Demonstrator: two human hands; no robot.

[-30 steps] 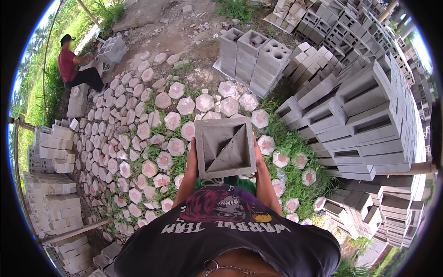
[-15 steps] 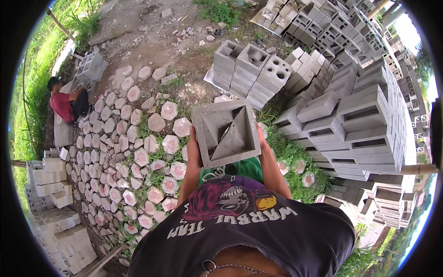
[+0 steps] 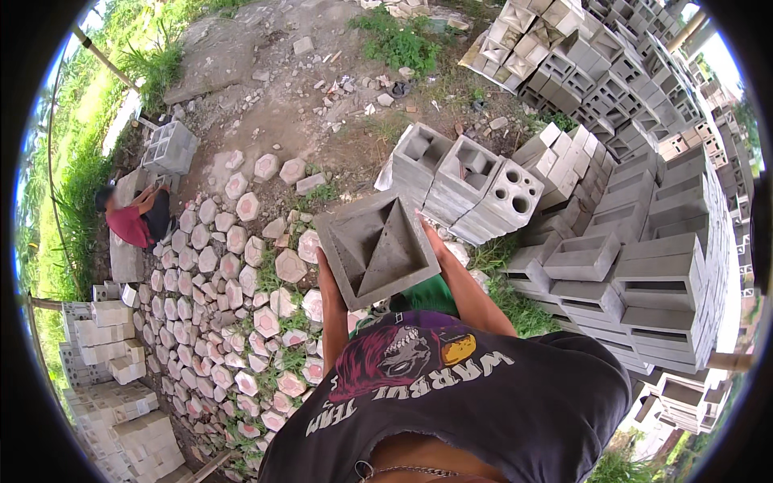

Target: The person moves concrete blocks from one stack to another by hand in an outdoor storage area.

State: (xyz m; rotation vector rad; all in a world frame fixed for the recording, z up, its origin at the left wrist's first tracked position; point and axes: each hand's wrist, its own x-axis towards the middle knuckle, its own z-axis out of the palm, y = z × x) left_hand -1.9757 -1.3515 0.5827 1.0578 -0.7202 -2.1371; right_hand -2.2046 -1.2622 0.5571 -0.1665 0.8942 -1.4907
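Observation:
I carry a square grey concrete block (image 3: 346,241) in front of my waist, its hollow face with slanted inner fins turned up. My left hand (image 3: 328,278) is closed against the block's left side, its fingers mostly hidden beneath. On the opposite side my right hand (image 3: 431,235) grips the edge, with the fingertips also out of sight. Just beyond the block stands a short row of tall grey block stacks (image 3: 460,181), one of them topped by a block with round holes (image 3: 514,191).
Hexagonal pavers (image 3: 233,266) cover the ground at left. High block stacks (image 3: 660,282) rise on the right, more blocks (image 3: 121,419) at lower left. A person in a red shirt (image 3: 130,221) sits at far left near a grey block pile (image 3: 171,147). Rubble (image 3: 346,88) lies ahead.
The block in my hands has tilted and come slightly nearer the row of stacks in the view. The whole scene has shifted a little down and right as my head turned.

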